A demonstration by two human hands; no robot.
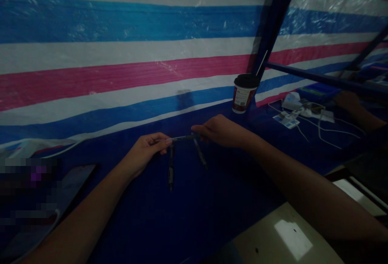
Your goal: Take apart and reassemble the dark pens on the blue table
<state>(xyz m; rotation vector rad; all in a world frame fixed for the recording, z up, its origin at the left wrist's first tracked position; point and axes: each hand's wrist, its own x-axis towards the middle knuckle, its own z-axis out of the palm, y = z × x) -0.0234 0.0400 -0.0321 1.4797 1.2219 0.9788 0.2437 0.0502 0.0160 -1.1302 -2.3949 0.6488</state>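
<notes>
My left hand (148, 147) and my right hand (220, 130) are both closed, each pinching one end of a dark pen (182, 138) held level between them over a dark blue table cover (194, 211). A second pen (171, 169) hangs down from my left fingers. A third pen (200, 153) slants down from my right fingers. The light is dim.
A paper cup (244, 93) with a dark lid and a straw stands behind my right hand. White cables and cards (300, 114) lie at right, by another person's arm (357, 110). A dark phone (75, 181) lies at left. A striped tarp (121, 54) forms the back wall.
</notes>
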